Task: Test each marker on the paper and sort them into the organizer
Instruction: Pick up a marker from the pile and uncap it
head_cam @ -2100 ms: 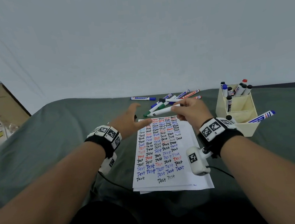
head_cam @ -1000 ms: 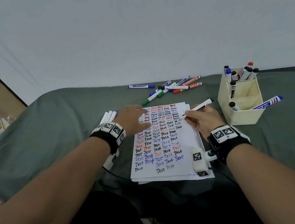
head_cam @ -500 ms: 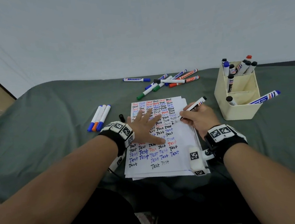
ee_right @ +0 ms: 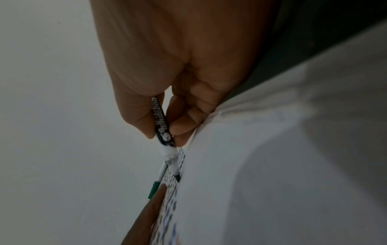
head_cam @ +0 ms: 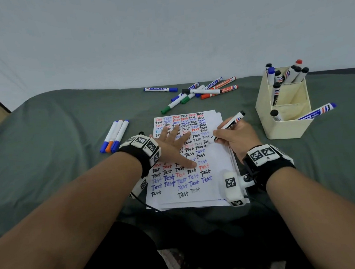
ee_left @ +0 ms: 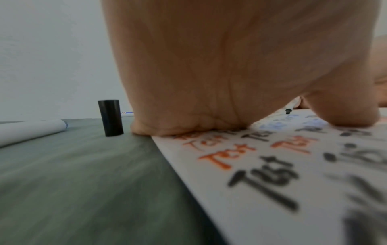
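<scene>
Marker (head_cam: 231, 124), uncapped, was pinched in the right hand (head_cam: 235, 139), tip on or just above the paper (head_cam: 217, 163) at its right margin beside the rows of "Test". Left hand (head_cam: 173, 147) lay spread flat, fingers pressing the sheet down. Cap (ee_left: 110, 118) stood upright on the cloth just beside that hand's heel. Risks, as judged: a nudge from the left wrist could topple the cap and send it rolling; lifting the left hand mid-stroke could let the loose sheets shift and smear; organizer (head_cam: 284, 130) already held one marker leaning outward.
</scene>
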`<action>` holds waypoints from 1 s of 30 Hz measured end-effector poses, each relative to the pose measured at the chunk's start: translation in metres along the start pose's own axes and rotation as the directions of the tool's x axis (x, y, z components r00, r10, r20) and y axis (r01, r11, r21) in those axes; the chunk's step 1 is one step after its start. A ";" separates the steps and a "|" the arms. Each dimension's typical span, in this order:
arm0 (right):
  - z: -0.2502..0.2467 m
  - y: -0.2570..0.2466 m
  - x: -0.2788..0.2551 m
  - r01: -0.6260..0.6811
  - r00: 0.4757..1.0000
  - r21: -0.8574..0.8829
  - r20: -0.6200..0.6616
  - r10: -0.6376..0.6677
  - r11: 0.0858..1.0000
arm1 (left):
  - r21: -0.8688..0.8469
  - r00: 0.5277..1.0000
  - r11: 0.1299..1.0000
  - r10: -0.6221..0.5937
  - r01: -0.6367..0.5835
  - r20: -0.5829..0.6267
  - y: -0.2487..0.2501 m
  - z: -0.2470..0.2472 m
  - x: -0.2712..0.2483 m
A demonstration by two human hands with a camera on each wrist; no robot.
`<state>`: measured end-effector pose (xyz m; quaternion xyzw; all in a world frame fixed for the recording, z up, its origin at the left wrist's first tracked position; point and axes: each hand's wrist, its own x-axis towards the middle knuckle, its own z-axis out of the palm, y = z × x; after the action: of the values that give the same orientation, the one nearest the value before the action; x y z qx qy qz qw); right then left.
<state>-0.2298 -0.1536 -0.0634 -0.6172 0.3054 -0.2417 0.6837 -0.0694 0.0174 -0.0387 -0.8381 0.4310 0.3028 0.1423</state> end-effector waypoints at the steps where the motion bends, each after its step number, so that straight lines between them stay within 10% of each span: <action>1: 0.000 0.000 0.000 0.002 1.000 -0.012 0.005 -0.002 1.000 | -0.004 1.000 1.000 -0.001 0.001 -0.004 0.000 0.001 0.000; 30: -0.001 0.000 -0.002 0.041 0.999 -0.020 -0.020 -0.041 0.999 | -0.004 0.999 1.000 0.008 -0.008 -0.048 0.001 0.005 -0.003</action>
<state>-0.2319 -0.1534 -0.0630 -0.6273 0.3021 -0.2590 0.6694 -0.0735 0.0208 -0.0408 -0.8437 0.4369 0.2840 0.1290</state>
